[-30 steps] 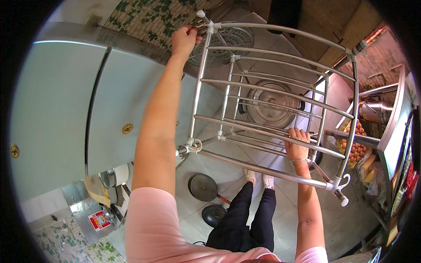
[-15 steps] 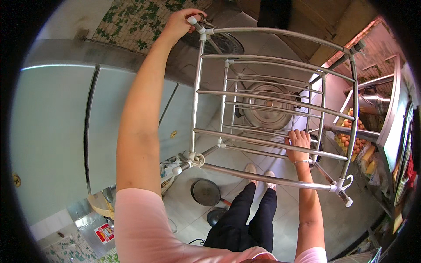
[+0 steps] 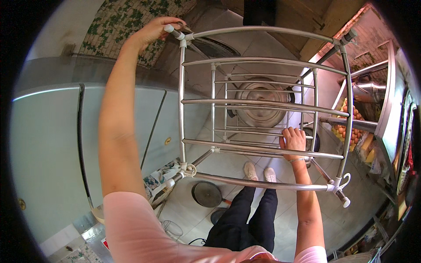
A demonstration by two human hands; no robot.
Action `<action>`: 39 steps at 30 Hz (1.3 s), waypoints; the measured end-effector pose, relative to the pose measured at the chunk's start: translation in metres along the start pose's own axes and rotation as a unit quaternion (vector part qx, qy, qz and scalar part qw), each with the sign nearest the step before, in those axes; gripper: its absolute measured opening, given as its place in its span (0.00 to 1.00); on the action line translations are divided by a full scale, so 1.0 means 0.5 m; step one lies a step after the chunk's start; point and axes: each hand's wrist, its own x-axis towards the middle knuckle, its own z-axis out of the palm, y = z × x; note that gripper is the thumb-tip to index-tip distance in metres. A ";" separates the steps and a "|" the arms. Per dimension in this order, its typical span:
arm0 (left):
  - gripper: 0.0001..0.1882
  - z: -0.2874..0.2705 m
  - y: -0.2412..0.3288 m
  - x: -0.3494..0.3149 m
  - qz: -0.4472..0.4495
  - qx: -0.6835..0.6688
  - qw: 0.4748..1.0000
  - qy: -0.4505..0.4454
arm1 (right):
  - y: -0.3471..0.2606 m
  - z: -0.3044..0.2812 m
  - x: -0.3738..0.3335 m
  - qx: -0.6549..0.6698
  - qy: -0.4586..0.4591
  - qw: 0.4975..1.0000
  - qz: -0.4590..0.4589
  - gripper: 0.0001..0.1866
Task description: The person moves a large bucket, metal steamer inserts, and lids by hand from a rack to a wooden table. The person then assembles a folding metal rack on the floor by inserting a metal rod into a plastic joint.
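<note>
A metal rack (image 3: 263, 106) of silvery tubes with white plastic joints fills the middle of the view, in front of me. At its far left corner, my left hand (image 3: 151, 34) is closed around the tubing behind a white end cap; part of the grip is hidden. My right hand (image 3: 294, 141) reaches in from below on the right, its fingers curled over one of the inner rails. White hooks hang at the two near corners, and through the bars shows a large round lidded pot (image 3: 260, 115) with dark handles.
A frying pan (image 3: 207, 194) lies on the tiled floor by my feet. Pale cabinet doors (image 3: 44, 144) line the left. On the right, a shelf unit (image 3: 382, 101) stands beside a tray of eggs (image 3: 349, 127). A dark oval metal piece (image 3: 215, 47) is beyond the rack's far left corner.
The rack appears further left in the view, and my left hand has moved left with its corner. Both hands keep their hold. The background has also shifted slightly.
</note>
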 end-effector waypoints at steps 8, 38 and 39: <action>0.11 -0.011 -0.035 0.029 0.042 0.033 0.999 -0.010 | 0.002 -0.015 0.004 0.000 0.003 1.000 0.005 0.09; 0.11 0.748 0.033 -0.838 -0.182 -0.099 0.978 0.018 | -0.129 -0.059 -0.406 0.399 -0.180 0.885 0.159 0.22; 0.11 0.795 0.089 -0.838 -0.166 -0.114 0.979 -0.029 | -0.141 -0.055 -0.473 0.487 -0.208 0.820 0.217 0.28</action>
